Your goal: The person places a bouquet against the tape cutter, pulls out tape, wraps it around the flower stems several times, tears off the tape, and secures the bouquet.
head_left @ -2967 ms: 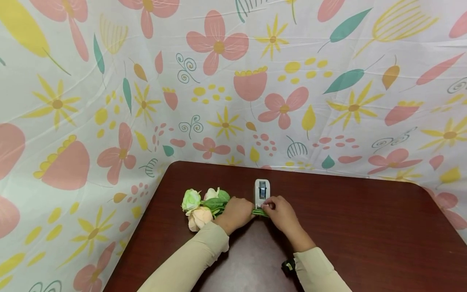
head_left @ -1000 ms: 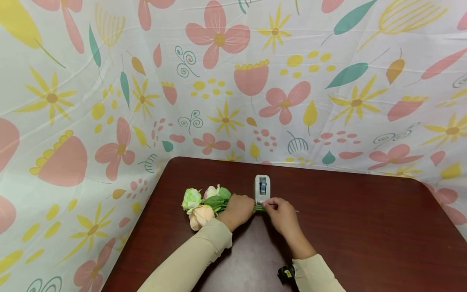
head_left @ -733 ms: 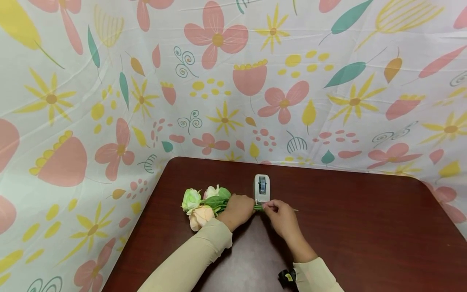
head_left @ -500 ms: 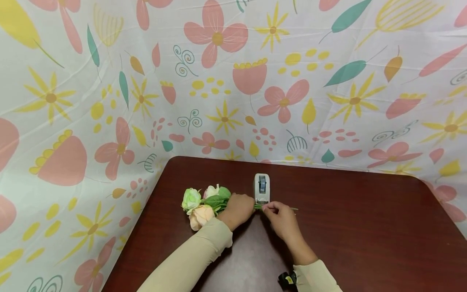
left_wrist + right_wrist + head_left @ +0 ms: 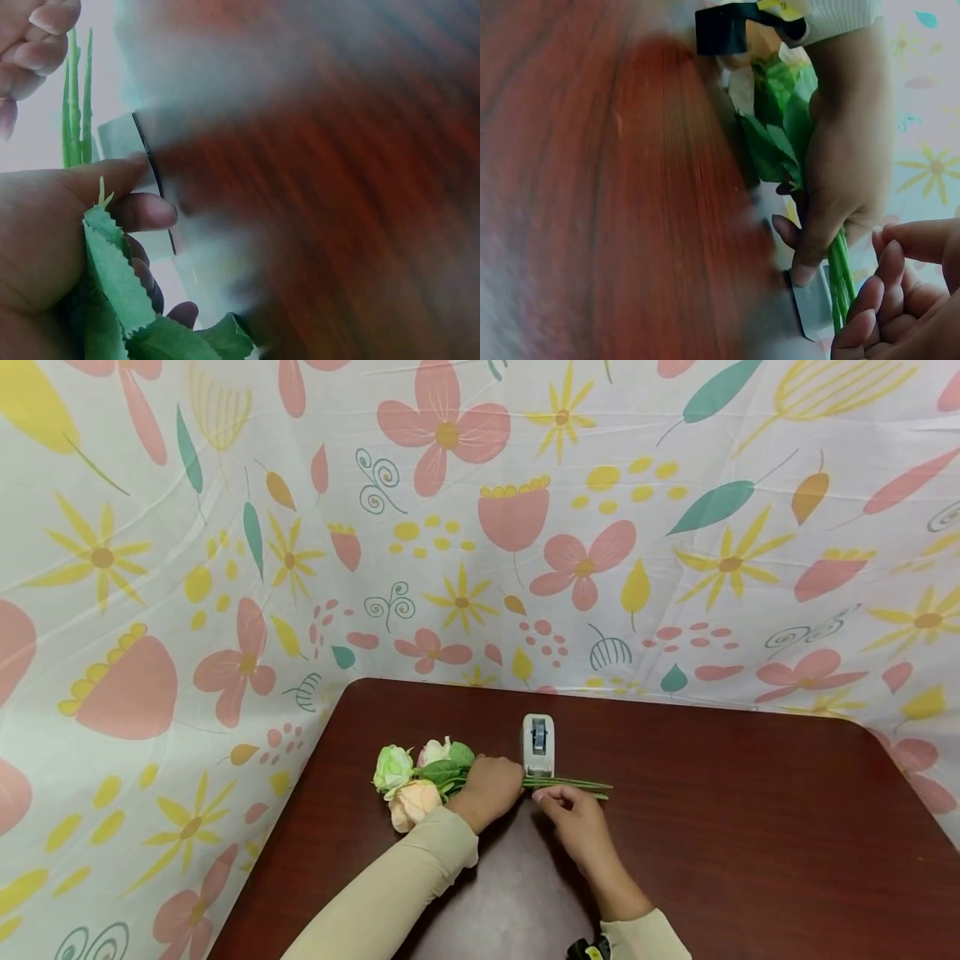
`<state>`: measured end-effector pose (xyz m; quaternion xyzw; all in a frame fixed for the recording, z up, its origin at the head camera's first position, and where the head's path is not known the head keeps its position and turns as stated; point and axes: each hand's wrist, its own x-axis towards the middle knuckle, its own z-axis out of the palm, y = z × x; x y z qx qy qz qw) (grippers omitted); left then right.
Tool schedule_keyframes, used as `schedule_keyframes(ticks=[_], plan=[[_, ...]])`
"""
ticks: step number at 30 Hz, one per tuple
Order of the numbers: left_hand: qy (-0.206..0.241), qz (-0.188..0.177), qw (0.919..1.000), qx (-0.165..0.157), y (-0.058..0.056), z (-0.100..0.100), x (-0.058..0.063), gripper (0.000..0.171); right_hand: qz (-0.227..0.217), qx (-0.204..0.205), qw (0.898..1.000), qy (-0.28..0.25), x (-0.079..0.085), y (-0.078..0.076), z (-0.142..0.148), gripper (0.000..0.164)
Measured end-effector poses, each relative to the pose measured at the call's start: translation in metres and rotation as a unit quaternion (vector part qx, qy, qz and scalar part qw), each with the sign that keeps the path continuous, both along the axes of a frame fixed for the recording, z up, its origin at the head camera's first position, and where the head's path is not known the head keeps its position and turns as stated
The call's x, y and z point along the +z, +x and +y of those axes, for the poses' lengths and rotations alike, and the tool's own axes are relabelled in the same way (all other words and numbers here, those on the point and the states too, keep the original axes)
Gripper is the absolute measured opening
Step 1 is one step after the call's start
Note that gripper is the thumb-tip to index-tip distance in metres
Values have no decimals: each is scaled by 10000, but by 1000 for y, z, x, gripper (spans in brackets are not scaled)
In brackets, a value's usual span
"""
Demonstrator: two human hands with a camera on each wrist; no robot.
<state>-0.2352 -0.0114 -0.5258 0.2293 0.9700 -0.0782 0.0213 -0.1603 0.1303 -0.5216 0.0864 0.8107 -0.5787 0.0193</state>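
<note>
Three artificial roses (image 5: pixel 411 803) lie to the left on the table: green-white, pale pink and peach. My left hand (image 5: pixel 491 789) grips their bundled green stems (image 5: pixel 573 783), whose ends reach out to the right. A white tape dispenser (image 5: pixel 546 760) stands just behind the stems; in the right wrist view the left fingers touch or nearly touch it. My right hand (image 5: pixel 583 825) is in front of the stems, fingers curled, thumb and forefinger tips together (image 5: pixel 885 238) beside them. Whether anything thin and clear sits in that pinch is not visible. Leaves (image 5: pixel 116 270) hang by the left hand.
The dark red-brown table (image 5: pixel 750 810) extends to the right. A flower-printed cloth (image 5: pixel 480 527) hangs behind it and along the left side. Black wrist devices (image 5: pixel 720 31) sit at the sleeves (image 5: pixel 390 897).
My right hand has come down off the stems towards me, leaving their ends in view. My left hand keeps its grip on the roses. The dispenser stays in place.
</note>
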Motion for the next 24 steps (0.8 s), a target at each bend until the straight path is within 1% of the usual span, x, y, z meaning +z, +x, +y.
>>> schedule_keyframes(ticks=[8, 14, 19, 24], plan=[[160, 47, 9999, 29, 0, -1, -1, 22, -179, -69, 9991, -375, -5, 2, 0, 19], [163, 49, 9999, -18, 1, -1, 1, 21, -217, -56, 9982, -564, -10, 2, 0, 22], [252, 87, 9996, -67, 2, -1, 3, 21, -231, -127, 9980, -575, -12, 2, 0, 21], [464, 81, 9988, -117, 3, -3, 10, 20, -129, -218, 9987, -438, -16, 1, 0, 19]])
